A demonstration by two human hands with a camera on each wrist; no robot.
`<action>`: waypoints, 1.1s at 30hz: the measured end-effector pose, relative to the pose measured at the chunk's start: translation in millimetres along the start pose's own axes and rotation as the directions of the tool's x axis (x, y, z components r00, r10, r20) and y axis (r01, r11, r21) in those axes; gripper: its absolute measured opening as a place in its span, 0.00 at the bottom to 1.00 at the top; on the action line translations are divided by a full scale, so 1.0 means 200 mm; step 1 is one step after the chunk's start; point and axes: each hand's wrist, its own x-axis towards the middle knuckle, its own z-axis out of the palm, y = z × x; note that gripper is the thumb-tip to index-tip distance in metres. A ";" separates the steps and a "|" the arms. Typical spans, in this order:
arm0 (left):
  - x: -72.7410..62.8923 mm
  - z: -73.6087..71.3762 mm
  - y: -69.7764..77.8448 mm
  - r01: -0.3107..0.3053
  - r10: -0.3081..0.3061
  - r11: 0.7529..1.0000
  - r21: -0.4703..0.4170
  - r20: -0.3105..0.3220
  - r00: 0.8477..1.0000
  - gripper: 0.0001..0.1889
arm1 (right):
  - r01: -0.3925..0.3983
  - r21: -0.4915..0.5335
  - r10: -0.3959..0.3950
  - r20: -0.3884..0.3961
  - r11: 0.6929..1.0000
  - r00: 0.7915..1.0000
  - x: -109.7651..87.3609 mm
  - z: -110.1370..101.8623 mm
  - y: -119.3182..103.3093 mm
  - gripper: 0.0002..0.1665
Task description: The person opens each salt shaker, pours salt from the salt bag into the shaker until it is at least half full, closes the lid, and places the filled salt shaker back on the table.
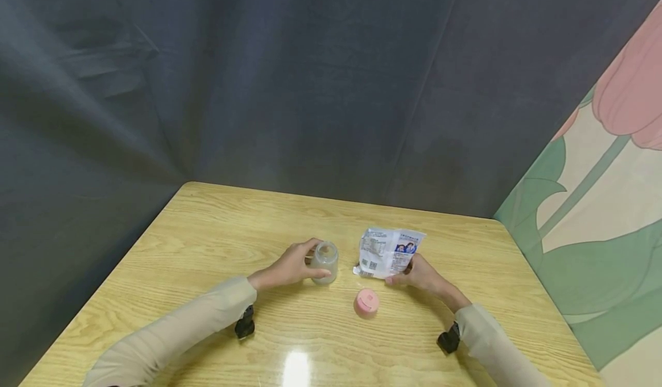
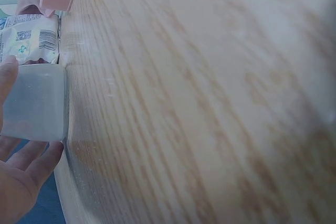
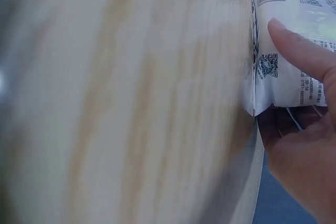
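My left hand (image 1: pixel 295 266) holds a translucent, open-mouthed jar (image 1: pixel 325 271) upright on the table, thumb on the near side and fingers around the far side. To its right, my right hand (image 1: pixel 421 275) grips a white printed pouch (image 1: pixel 380 253). The right wrist view shows the thumb across the pouch's face (image 3: pixel 283 85), near its QR code, with the other fingers partly hidden behind. The pouch's sealed edge stands right at the tabletop. A pink round lid (image 1: pixel 366 302) lies in front, between the two hands, off the jar.
Everything stands on a wood-grain table (image 1: pixel 248 214). Behind it and on the left hangs a dark curtain (image 1: pixel 320 88). A floral-printed panel (image 1: pixel 620 214) borders the right side. Small black devices (image 1: pixel 245 322) are strapped at both wrists.
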 end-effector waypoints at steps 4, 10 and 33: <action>0.00 0.00 0.00 -0.002 0.002 1.000 0.002 -0.005 1.000 0.32 | -0.019 -0.020 0.019 -0.022 1.000 1.000 0.00 0.01 -0.01 0.39; 0.00 0.00 0.00 -0.002 0.002 1.000 0.000 0.000 1.000 0.32 | -0.065 -0.037 0.062 -0.080 0.997 0.995 0.00 0.01 -0.04 0.34; 0.00 0.00 0.01 0.010 -0.010 1.000 -0.012 0.004 1.000 0.33 | -0.034 0.063 0.040 -0.087 0.997 0.995 0.00 0.01 -0.04 0.37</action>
